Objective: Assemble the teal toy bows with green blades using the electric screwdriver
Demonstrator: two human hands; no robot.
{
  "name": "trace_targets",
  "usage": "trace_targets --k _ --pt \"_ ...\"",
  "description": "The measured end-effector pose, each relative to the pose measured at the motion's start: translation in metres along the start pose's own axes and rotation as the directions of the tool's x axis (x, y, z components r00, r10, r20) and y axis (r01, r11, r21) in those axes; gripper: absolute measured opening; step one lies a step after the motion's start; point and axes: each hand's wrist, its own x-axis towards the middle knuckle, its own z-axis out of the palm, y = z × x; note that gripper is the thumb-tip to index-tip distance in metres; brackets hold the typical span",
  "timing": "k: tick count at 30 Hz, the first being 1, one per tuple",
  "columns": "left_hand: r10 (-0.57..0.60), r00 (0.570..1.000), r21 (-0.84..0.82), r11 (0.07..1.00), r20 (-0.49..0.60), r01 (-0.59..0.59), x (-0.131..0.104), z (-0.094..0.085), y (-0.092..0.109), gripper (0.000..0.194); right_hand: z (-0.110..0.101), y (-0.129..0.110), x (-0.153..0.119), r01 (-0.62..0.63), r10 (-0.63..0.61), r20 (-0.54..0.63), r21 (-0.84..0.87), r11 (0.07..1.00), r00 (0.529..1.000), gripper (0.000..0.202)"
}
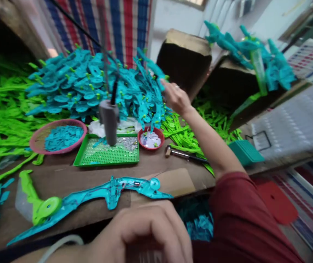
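My right hand reaches out to the right end of a heap of turquoise plastic shells. Its fingers are closed on one turquoise shell, which slants up to the left. Close to the camera at the bottom, my left hand is curled, with a pale band on the wrist; what lies inside the fingers is hidden. Just beyond it, a long bow-shaped turquoise shell lies open side up on the table, with thin wires and small parts inside. A lime-green piece with a round disc sits at its left end.
A grey cylindrical tool hangs over a green tray of small metal parts. Beside it stand a pink basket and a red bowl. A hammer lies right. Lime-green strips and cardboard boxes surround the heap.
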Motion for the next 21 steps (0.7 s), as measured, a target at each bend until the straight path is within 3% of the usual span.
trace_targets --k 2,4,6,8,9,11,13,15,18,21 --pt "0.012 0.996 0.001 1.0 0.087 -0.012 -0.002 0.007 -0.014 0.027 0.014 -0.008 0.016 0.054 -0.056 0.186 0.012 0.998 0.981 0.058" --pt "0.067 0.992 0.287 0.953 0.105 -0.095 -0.024 0.006 -0.039 0.015 0.019 -0.016 0.007 0.034 -0.037 0.27 0.018 0.999 0.962 0.055" --pt "0.092 0.993 0.638 0.761 0.07 -0.116 -0.061 -0.008 -0.067 0.02 0.01 -0.024 -0.026 -0.039 0.033 0.301 0.013 0.999 0.953 0.046" --pt "0.094 0.995 0.805 0.588 0.032 -0.081 -0.101 -0.03 -0.093 0.025 -0.012 -0.029 -0.077 -0.137 0.125 0.378 0.004 0.991 0.917 0.036" --pt "0.061 0.998 0.844 0.533 0.027 -0.055 -0.116 -0.04 -0.104 0.028 -0.026 -0.03 -0.106 -0.188 0.17 0.455 -0.006 0.982 0.874 0.033" --pt "0.036 0.999 0.88 0.473 0.03 -0.043 -0.131 -0.052 -0.122 0.029 -0.049 -0.026 -0.161 -0.302 0.259 0.639 -0.044 0.952 0.724 0.026" --pt "0.061 0.997 0.885 0.461 0.047 -0.07 -0.121 -0.048 -0.135 0.029 -0.06 -0.019 -0.204 -0.361 0.32 0.708 -0.098 0.927 0.629 0.02" --pt "0.135 0.988 0.884 0.448 0.08 -0.133 -0.094 -0.031 -0.143 0.028 -0.055 -0.014 -0.23 -0.389 0.355 0.713 -0.125 0.913 0.604 0.025" --pt "0.239 0.953 0.892 0.365 0.186 -0.266 -0.047 0.0 -0.153 0.025 -0.031 -0.015 -0.234 -0.408 0.342 0.692 -0.075 0.91 0.635 0.023" --pt "0.254 0.939 0.888 0.337 0.232 -0.311 -0.026 0.018 -0.157 0.026 -0.012 -0.015 -0.219 -0.404 0.287 0.646 0.036 0.914 0.707 0.022"
